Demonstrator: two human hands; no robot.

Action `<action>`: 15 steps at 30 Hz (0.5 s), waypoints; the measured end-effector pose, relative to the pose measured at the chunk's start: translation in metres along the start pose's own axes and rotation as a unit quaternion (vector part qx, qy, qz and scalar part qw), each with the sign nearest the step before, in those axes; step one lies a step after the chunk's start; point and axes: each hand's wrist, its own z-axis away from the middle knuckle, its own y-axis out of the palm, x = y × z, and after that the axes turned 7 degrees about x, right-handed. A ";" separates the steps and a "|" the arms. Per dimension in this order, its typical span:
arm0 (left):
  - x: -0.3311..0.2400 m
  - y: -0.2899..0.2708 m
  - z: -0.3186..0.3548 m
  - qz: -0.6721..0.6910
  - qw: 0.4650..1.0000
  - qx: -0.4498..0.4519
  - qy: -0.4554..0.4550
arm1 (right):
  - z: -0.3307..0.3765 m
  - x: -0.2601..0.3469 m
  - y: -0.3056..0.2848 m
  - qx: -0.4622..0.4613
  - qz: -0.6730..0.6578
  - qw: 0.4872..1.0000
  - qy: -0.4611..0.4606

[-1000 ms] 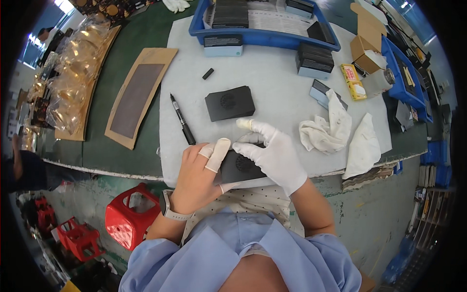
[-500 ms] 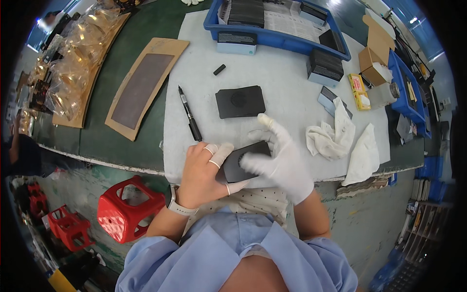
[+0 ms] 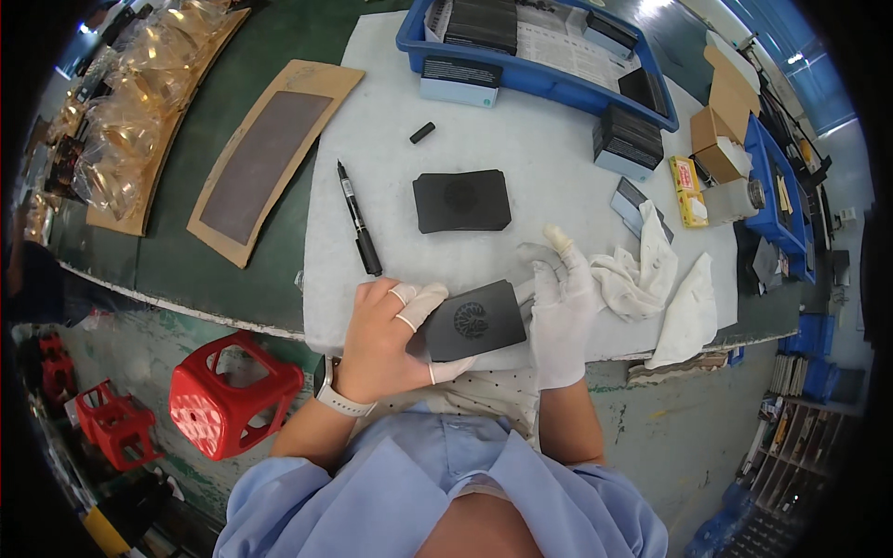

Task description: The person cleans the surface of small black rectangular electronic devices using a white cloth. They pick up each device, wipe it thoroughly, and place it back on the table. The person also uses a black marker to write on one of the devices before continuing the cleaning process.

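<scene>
My left hand (image 3: pixel 379 330), bare except for white finger cots, grips a black rectangular card (image 3: pixel 476 321) at its left end, thumb below and fingers above. A dark round emblem shows on the card's upper face; whether it is one card or several together I cannot tell. At the card's right edge is my right hand (image 3: pixel 563 312) in a white glove, fingers apart, with a cot on one fingertip. Its thumb side lies close to the edge; contact is unclear. Beyond them, a stack of similar black cards (image 3: pixel 462 202) lies on the white sheet (image 3: pixel 372 102).
An uncapped black marker (image 3: pixel 358 219) and its cap (image 3: pixel 422 133) lie on the sheet. Far off stands a blue tray (image 3: pixel 549 86) with black stacks. White cloths (image 3: pixel 684 312) lie at right, near a clear bottle (image 3: pixel 735 200). A cardboard-backed abrasive sheet (image 3: pixel 265 167) lies left.
My right hand has drawn off the card's face to its right side, uncovering the emblem. My left hand still grips the card. The whole view has shifted slightly.
</scene>
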 end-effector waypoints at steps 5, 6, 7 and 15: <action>0.001 -0.001 0.000 0.002 1.000 -0.004 0.005 | 0.000 -0.003 -0.001 0.010 0.025 0.999 -0.037; 0.000 -0.001 0.000 0.002 1.000 -0.007 0.008 | 0.000 -0.003 -0.001 0.010 0.019 0.999 -0.035; 0.001 0.000 -0.001 0.003 1.000 -0.010 0.010 | 0.000 -0.004 -0.002 0.012 0.024 0.999 -0.039; 0.001 0.000 0.001 -0.001 1.000 -0.006 0.003 | 0.000 -0.004 -0.003 0.021 0.065 0.996 -0.065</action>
